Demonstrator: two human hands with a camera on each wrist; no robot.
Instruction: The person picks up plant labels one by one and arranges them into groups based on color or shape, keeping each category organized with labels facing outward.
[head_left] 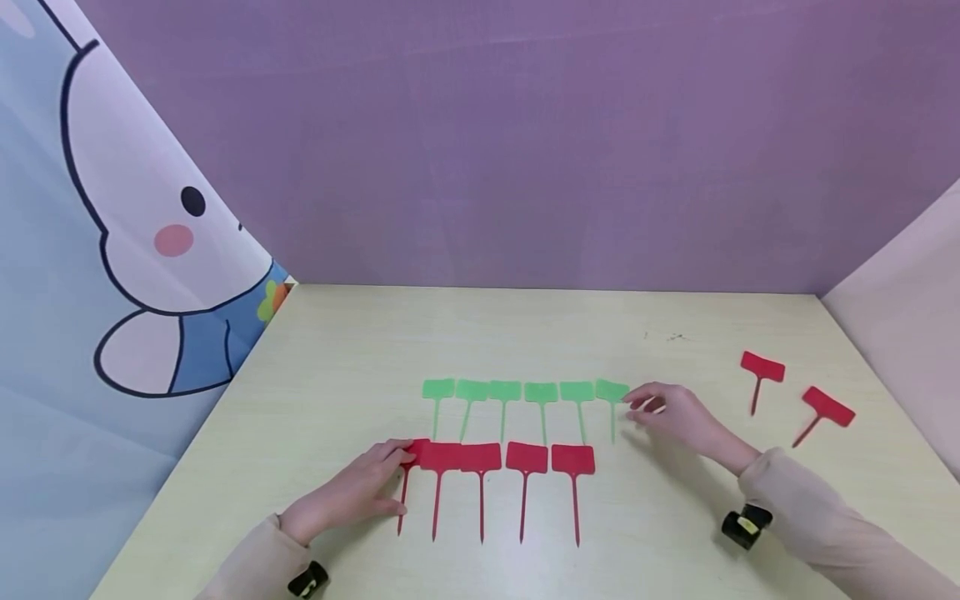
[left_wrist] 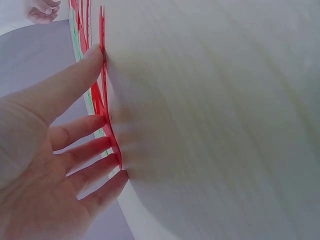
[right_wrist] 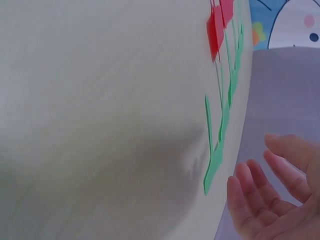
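Observation:
Six green T-shaped plant labels (head_left: 505, 390) lie in a row on the table, heads away from me and stems toward me. Below them runs a row of red T-shaped plant labels (head_left: 527, 457). At its left end, my left hand (head_left: 362, 490) touches the outermost red label (head_left: 405, 483). In the left wrist view, the thumb rests at that label's stem (left_wrist: 103, 70) and the spread fingertips meet its head. My right hand (head_left: 678, 419) hovers by the head of the rightmost green label (head_left: 612, 390), fingers loosely bent and holding nothing.
Two more red labels (head_left: 762, 367) (head_left: 828, 407) lie apart at the right of the pale table (head_left: 360, 333). A purple cloth (head_left: 525, 150) hangs behind, with a cartoon-printed cloth (head_left: 45, 350) on the left and a pale one (head_left: 915, 317) on the right.

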